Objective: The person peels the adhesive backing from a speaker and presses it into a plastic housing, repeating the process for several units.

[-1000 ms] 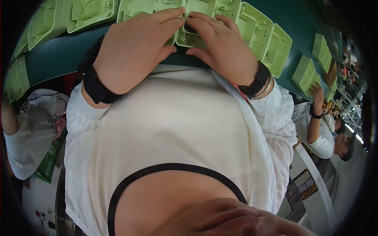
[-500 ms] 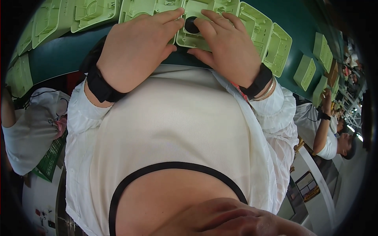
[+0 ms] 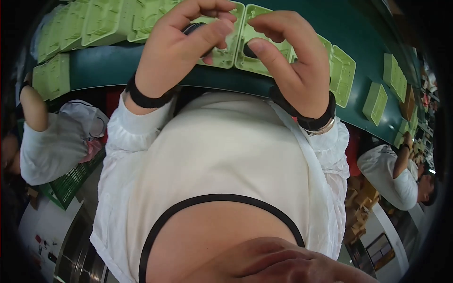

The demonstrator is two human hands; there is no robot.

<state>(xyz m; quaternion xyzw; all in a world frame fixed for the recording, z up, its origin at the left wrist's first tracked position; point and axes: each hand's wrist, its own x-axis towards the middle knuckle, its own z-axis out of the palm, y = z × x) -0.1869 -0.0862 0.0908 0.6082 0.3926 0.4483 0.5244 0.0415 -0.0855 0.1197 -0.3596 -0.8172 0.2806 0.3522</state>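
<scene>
— Is the left hand [image 3: 178, 47] gripping that black disc [image 3: 192, 29]?
— It's curling around it, but I can't tell whether it's clamping!
— And the right hand [image 3: 302, 57]?
— Thumb and fingers are standing apart, hovering over a green box [image 3: 255, 66], where a dark piece [image 3: 248, 51] is showing beside the thumb!

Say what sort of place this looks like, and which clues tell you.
Probably a factory assembly line: matching green cases stand in a row along a long table, with one co-worker at the left and another co-worker at the right.
</scene>
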